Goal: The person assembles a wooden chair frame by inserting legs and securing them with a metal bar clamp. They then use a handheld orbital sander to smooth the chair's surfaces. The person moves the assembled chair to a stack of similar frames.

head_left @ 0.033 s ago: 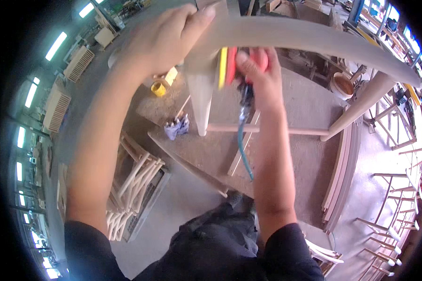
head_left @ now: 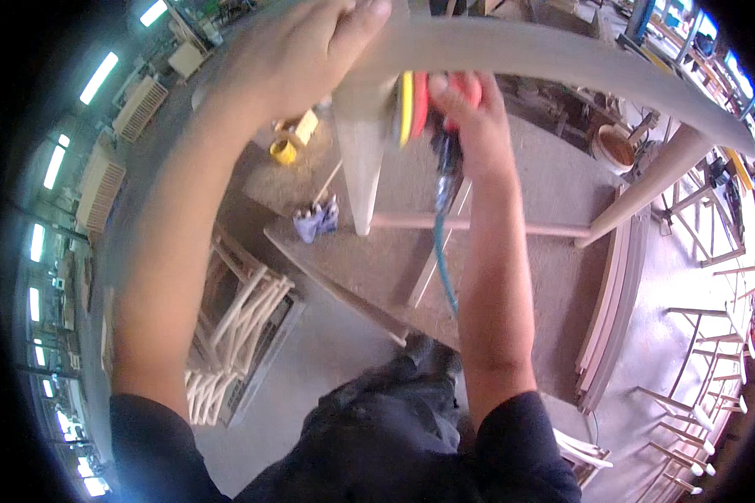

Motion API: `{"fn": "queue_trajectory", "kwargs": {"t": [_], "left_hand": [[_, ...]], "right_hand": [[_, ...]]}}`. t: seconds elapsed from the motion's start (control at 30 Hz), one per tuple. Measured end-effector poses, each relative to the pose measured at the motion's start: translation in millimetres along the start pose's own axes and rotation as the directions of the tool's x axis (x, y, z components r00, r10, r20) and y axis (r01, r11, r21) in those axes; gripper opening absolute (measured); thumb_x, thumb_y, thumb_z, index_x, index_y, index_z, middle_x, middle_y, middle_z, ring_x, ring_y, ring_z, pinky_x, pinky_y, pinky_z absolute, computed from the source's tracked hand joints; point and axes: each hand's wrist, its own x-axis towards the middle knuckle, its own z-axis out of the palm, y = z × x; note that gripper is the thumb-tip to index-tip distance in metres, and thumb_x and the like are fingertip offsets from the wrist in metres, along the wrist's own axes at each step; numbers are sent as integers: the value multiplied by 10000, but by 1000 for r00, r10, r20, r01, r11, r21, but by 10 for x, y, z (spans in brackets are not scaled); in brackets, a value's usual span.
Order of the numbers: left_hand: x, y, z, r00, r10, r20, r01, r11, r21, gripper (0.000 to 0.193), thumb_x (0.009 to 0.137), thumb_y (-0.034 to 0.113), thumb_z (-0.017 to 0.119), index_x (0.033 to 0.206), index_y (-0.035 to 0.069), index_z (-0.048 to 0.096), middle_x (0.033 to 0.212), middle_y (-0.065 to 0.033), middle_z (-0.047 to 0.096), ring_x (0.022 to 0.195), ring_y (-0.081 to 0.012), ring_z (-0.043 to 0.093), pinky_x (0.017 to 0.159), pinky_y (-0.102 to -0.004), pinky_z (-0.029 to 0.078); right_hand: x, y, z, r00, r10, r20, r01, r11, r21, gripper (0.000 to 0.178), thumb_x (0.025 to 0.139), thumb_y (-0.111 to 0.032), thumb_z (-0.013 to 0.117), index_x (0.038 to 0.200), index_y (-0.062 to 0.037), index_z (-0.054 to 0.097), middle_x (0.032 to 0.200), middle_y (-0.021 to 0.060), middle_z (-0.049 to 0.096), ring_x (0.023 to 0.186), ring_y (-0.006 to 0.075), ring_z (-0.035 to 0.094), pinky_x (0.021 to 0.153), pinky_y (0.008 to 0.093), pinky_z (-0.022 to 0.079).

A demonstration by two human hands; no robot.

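A pale wooden chair frame with a long curved top rail (head_left: 554,52) stands on a workbench (head_left: 528,293). My left hand (head_left: 298,63) is wrapped over the rail's left end, thumb on top and other fingers mostly hidden. Below it a tapered leg (head_left: 362,180) runs down to a thin stretcher (head_left: 495,225). In my right hand (head_left: 478,117) I grip a red air sander (head_left: 421,102) with a yellow-edged round pad. The pad is upright against or very close to the right side of the leg's upper part; blur hides the exact contact. A teal hose (head_left: 441,260) trails from the sander.
A yellow roll (head_left: 283,151) and a purple-grey cloth or glove (head_left: 316,222) lie on the bench's left. Long wooden strips (head_left: 606,310) line its right edge. Bundled wooden parts (head_left: 247,323) stand at lower left. A bucket (head_left: 614,149) is at back right, chair frames (head_left: 688,402) farther right.
The sander has shifted slightly up and to the right, and its pad's angle has changed a little. My left hand stays on the rail. The whole view has moved slightly.
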Motion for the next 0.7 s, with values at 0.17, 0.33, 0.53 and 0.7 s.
{"fn": "queue_trajectory", "kwargs": {"t": [0.17, 0.33, 0.53, 0.7], "left_hand": [[14, 150, -111, 994, -95, 56, 96, 995, -22, 590, 1069, 519, 304, 1094, 22, 621, 1049, -209, 636, 1029, -376, 629, 890, -453, 472], [46, -24, -3, 993, 113, -42, -118, 978, -170, 601, 1061, 524, 346, 1177, 1, 618, 1121, -210, 653, 1103, -351, 622, 959, -421, 462], [136, 54, 31, 991, 109, -78, -123, 971, -203, 628, 1062, 505, 376, 1307, -30, 594, 1296, -210, 640, 1221, -289, 596, 1063, -372, 414], [380, 32, 264, 981, 181, -74, -195, 887, -418, 563, 1076, 447, 394, 1247, -34, 630, 1215, -140, 674, 1144, -222, 613, 1036, -345, 433]], "right_hand": [[305, 188, -55, 986, 78, 150, -83, 996, 27, 361, 897, -279, 739, 1169, -59, 651, 943, -17, 641, 760, 70, 547, 675, 229, 472], [41, 37, 57, 998, -11, 62, 5, 996, 90, 363, 890, -226, 776, 1138, -23, 607, 903, -7, 605, 796, 81, 565, 734, 220, 499], [-353, 65, 337, 715, -671, -196, 444, 652, -614, 416, 754, -301, 850, 1020, -70, 630, 940, 124, 650, 841, 293, 640, 732, 399, 527], [-518, 200, 718, 586, -770, -252, 318, 505, -802, 370, 688, -247, 840, 984, -152, 640, 1038, 128, 611, 843, 346, 641, 695, 432, 544]]}}
